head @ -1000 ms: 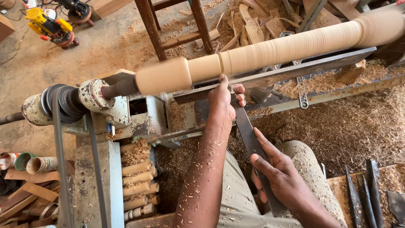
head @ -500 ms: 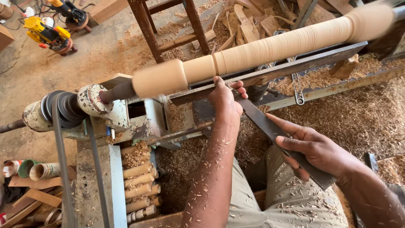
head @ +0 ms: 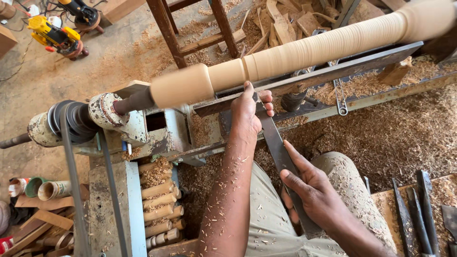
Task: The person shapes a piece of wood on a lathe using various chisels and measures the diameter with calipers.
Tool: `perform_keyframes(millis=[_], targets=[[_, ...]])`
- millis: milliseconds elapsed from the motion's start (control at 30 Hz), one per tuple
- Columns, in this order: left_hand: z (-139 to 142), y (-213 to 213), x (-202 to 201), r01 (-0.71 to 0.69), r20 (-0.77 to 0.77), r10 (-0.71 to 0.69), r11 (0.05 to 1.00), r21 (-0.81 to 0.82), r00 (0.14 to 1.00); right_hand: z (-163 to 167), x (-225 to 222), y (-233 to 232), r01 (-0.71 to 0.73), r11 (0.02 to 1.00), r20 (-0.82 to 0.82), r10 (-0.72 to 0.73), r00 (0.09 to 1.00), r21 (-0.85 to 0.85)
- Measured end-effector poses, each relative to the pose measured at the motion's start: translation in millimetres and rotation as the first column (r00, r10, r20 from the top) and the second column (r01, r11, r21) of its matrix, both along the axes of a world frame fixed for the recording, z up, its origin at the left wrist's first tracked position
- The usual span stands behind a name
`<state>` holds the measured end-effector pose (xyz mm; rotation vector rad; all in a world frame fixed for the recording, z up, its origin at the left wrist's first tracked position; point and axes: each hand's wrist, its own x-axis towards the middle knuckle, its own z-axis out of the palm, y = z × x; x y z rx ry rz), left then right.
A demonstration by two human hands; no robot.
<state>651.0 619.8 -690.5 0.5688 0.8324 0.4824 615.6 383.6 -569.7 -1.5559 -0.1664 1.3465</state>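
I have the left hand [head: 250,110] pressed down on the front of the long flat chisel [head: 277,150], fingers curled over the blade where it crosses the steel tool rest [head: 333,71]. The right hand [head: 316,195] is wrapped round the back of the chisel, thumb laid along its top, low by my knee. The wooden spindle [head: 295,54] sits in the lathe just beyond the rest, blurred with spin, and the chisel tip is hidden under my left fingers, near the groove beside the rounded end (I cannot tell whether it is touching the wood). To do this cut well, I judge that the blade should stay flat and firm on the rest, the left hand pinning, the right hand steering with small lifts. Spare chisels [head: 419,209] lie on a board to my right, and shavings [head: 395,133] cover the floor.
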Motion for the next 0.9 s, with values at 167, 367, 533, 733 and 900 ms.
perform_keyframes(millis=[167,367,533,733,900], targets=[[7,-11,-4,0.033,-0.003,-0.033,0.998,0.045,0.999,-8,-13,-10,0.01,0.997,0.075,-0.015,0.997,0.072],[13,-23,-2,0.056,0.019,-0.057,0.997,0.054,0.998,-10,-18,-16,0.038,0.998,0.109,-0.044,0.993,0.057],[14,-18,5,0.031,-0.002,-0.031,0.997,0.071,1.0,-7,-10,-10,0.066,0.997,0.045,-0.068,0.997,0.047],[16,-18,11,0.007,-0.038,-0.007,1.0,0.015,0.999,-1,-5,-9,0.135,0.99,-0.016,-0.136,0.991,-0.024],[21,-29,15,-0.072,-0.005,0.072,0.997,-0.006,0.997,9,18,-18,-0.013,0.998,0.11,0.02,0.994,-0.066]])
